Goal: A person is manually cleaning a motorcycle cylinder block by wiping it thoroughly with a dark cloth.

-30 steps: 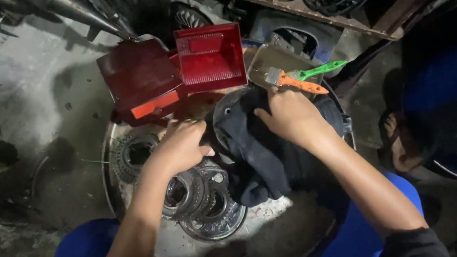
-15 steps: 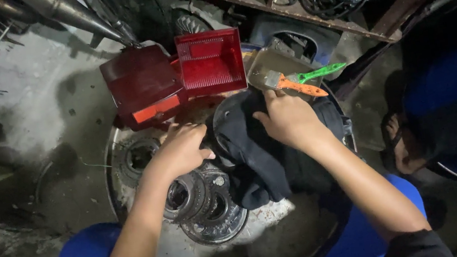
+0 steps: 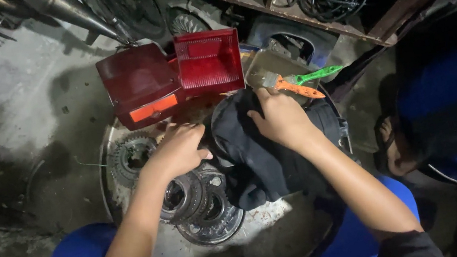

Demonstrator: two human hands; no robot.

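Below us, our left hand (image 3: 178, 152) curls its fingers around the left edge of a dark cloth-wrapped round part (image 3: 262, 147), while our right hand (image 3: 281, 119) presses flat-palmed on its far top, fingers closed over the fabric. Both forearms reach forward from our blue-clad knees. The bundle sits in the right half of a wide, shallow metal basin (image 3: 259, 246), its floor pale and grimy. Just near-left of the bundle lie stacked steel rings (image 3: 200, 203), shiny and toothed; a larger gear (image 3: 130, 156) lies further left. Beyond the basin's far rim stand two red plastic lamp housings (image 3: 171, 76), boxy and ribbed, one with an orange strip. Far right of them rests a brush with orange and green handles (image 3: 301, 83).
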